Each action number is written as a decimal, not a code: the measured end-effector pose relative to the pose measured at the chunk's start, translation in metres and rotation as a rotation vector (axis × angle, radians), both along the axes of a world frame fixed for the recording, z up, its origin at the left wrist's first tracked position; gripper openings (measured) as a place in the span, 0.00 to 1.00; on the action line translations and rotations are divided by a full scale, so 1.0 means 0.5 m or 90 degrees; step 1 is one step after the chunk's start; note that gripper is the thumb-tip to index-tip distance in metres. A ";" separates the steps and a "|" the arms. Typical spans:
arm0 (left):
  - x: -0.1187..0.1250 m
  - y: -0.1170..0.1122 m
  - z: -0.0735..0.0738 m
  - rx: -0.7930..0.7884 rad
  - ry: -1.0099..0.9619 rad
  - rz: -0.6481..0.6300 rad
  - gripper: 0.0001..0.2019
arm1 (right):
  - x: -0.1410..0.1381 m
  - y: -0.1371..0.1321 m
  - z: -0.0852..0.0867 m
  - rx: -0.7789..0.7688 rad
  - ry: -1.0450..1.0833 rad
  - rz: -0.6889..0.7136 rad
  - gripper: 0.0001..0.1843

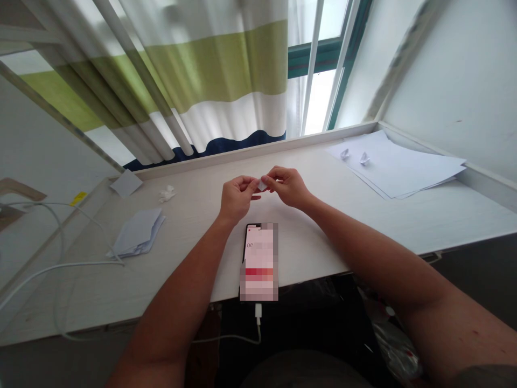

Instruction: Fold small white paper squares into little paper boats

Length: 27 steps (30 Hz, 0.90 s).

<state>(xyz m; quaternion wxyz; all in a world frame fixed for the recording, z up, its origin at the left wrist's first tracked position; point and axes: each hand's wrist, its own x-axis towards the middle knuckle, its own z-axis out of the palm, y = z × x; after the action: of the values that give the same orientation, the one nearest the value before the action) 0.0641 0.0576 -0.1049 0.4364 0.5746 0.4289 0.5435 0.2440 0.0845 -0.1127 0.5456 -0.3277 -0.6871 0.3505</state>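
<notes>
We pinch a small white paper piece (262,185) between the fingers of our left hand (237,198) and our right hand (288,187), brought close together over the middle of the desk (194,215), on the far side of the phone (259,261). At far right we see two folded paper shapes (364,158) on large white sheets (407,170); at left, a stack of smaller papers (137,231) lies nearer than a crumpled white scrap (167,194).

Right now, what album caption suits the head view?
Left hand and right hand pinch a small paper piece above a desk.
</notes>
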 end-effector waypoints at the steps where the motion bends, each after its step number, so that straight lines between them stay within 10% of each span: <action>1: 0.002 0.000 0.000 0.001 -0.010 0.010 0.17 | -0.002 -0.001 0.001 -0.001 0.013 -0.010 0.27; 27: -0.013 0.000 0.017 0.055 0.035 -0.069 0.24 | 0.001 0.001 0.009 -0.135 0.163 0.065 0.30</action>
<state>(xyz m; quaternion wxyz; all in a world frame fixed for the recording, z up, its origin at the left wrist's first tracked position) 0.0575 0.0576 -0.0965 0.4281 0.6299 0.3851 0.5212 0.2444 0.0847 -0.1082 0.5726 -0.3011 -0.5870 0.4867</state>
